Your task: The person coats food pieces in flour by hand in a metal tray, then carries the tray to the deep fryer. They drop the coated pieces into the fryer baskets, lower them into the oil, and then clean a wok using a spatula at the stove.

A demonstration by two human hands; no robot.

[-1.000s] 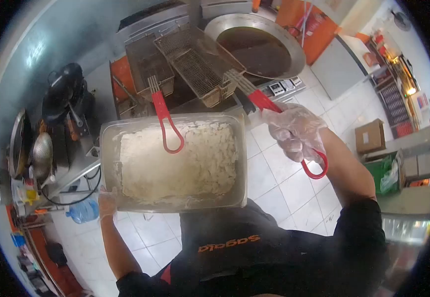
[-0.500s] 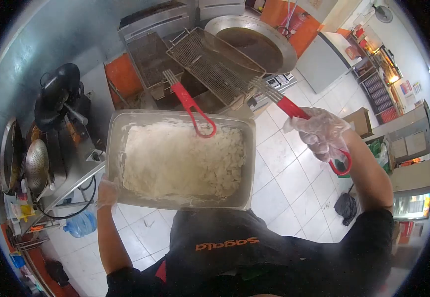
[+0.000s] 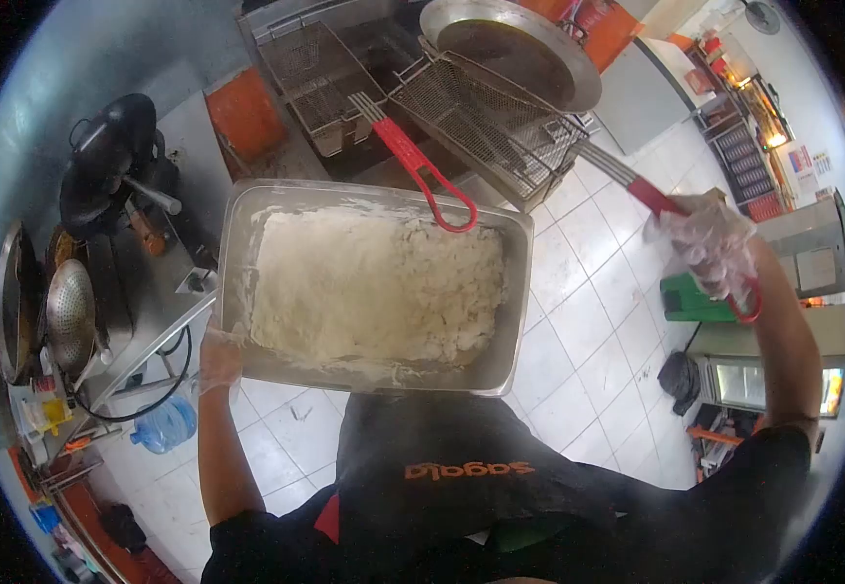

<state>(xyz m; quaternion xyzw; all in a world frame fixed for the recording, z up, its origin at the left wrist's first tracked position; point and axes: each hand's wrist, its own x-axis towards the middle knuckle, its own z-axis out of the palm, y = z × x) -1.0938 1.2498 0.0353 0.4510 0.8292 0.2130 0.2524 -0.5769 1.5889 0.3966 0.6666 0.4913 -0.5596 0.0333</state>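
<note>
A deep metal pan is in front of my body, filled with white flour-like powder and floury lumps on its right side. My left hand, in a clear plastic glove, is closed on the pan's lower left edge; its fingertips are partly hidden. Gloved too, my right hand is wrapped around the red handle of a wire fryer basket. That basket is tilted and looks bare inside. Left of it is a second fryer basket, its red handle reaching over the pan's far rim.
A wide pan of dark oil stands beyond the baskets. On the left are black woks, a perforated skimmer and a metal counter. White floor tiles lie at right; a water bottle is low at left.
My right hand has moved right and slightly down in view, with the held basket shifting the same way. The whole view has shifted somewhat. My left hand stays at the pan.
</note>
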